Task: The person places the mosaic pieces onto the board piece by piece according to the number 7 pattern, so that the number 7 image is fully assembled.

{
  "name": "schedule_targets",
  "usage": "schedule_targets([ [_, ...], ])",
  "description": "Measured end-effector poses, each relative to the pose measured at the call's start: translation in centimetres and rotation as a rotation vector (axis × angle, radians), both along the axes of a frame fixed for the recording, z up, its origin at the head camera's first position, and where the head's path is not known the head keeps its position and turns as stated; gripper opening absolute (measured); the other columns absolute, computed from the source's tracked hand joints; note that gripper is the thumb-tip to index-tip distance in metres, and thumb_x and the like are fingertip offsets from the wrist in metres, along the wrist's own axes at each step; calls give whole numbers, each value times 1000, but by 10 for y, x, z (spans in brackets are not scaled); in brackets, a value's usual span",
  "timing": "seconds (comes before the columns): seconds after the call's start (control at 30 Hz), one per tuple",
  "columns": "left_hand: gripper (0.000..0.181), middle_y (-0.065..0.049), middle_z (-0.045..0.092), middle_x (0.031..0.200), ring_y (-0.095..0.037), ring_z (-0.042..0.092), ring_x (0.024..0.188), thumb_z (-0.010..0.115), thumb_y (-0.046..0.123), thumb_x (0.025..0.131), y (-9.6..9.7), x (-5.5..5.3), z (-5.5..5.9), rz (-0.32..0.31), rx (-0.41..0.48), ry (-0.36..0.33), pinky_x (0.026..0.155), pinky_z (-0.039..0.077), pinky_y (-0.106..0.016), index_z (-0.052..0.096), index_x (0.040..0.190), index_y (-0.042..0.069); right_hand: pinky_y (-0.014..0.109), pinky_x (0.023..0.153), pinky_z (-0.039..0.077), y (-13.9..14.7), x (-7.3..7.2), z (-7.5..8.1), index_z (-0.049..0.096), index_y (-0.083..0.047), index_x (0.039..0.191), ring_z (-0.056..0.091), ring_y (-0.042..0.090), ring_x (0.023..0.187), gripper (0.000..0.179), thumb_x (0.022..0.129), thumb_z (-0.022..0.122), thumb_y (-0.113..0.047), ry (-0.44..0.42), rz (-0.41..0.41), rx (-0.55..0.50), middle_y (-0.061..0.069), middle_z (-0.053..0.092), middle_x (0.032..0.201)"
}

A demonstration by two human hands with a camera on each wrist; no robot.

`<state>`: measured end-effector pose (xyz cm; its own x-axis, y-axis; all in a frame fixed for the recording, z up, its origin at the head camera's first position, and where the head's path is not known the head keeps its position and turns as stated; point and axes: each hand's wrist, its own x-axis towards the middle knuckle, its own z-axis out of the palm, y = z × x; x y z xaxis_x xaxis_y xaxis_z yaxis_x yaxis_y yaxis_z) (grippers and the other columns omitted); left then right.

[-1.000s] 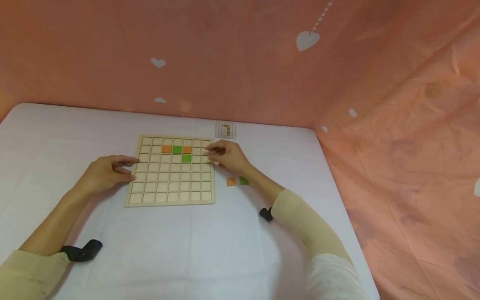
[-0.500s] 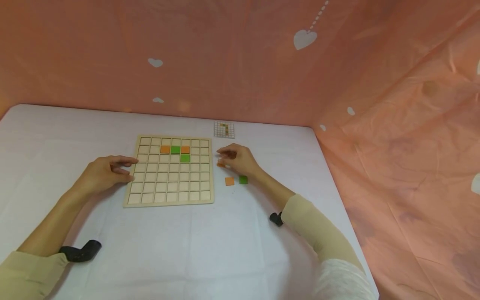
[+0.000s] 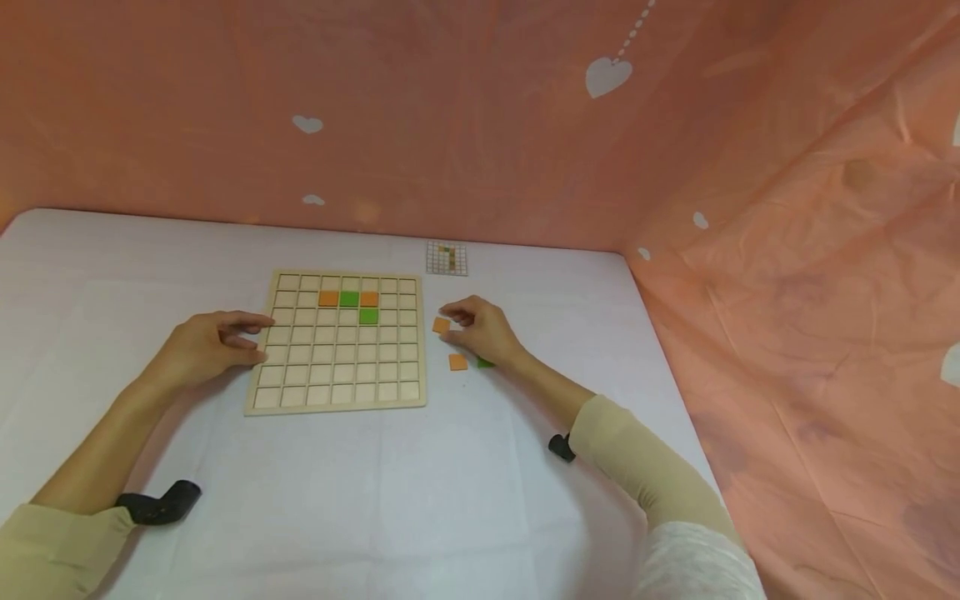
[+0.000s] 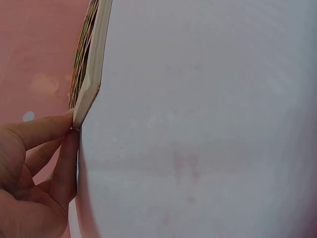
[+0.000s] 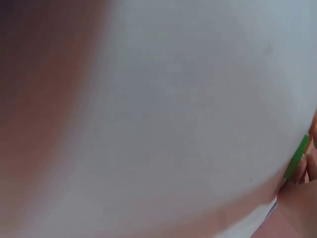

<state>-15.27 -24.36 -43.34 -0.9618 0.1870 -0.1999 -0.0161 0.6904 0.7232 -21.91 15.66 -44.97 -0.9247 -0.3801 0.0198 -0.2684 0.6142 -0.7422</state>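
The right hand (image 3: 483, 329) has been drawn right of the board (image 3: 324, 353) to an orange tile (image 3: 440, 326), grasp unclear; left hand (image 3: 204, 347), fingers extended.

Beige gridded board (image 3: 335, 352), seemingly gridded card (image 3: 447, 258)

A green tile (image 5: 297, 157) shows beside the fingers (image 5: 312, 166).

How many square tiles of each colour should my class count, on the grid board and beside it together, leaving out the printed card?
Orange tiles: 4 (2 on the board, 2 beside it)
Green tiles: 3 (2 on the board, 1 beside it)
Total: 7
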Motion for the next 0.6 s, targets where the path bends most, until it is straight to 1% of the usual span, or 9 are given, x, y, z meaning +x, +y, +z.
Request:
schedule_targets([
  [0.13,57,-27,59,130,-32,66,102,78,23,87,0,-1,0,-3,-1,13,87,44,-48,58,136,2,23,89,48,-3,2,-2,72,-7,117,60,14,101,35,84,81,-14,43,-14,48,2,64,110],
  [0.3,56,-27,59,130,-34,66,103,78,21,86,1,-1,1,-6,-4,26,84,43,-43,59,135,2,24,87,49,-7,4,-2,74,-9,113,61,14,99,30,84,81,-14,75,-45,44,2,66,109],
  [0.47,56,-27,60,130,-32,66,102,77,21,87,1,0,2,-12,-4,27,86,43,-46,59,135,2,24,86,50,-10,4,-3,76,-10,111,62,14,98,26,85,80,-14,77,-65,47,1,68,108],
  [0.6,56,-27,59,131,-35,65,104,77,21,87,1,0,3,-17,-3,25,87,43,-47,58,136,1,24,85,50,-11,4,-3,75,-10,111,62,15,97,24,87,78,-14,80,-71,73,2,68,107],
])
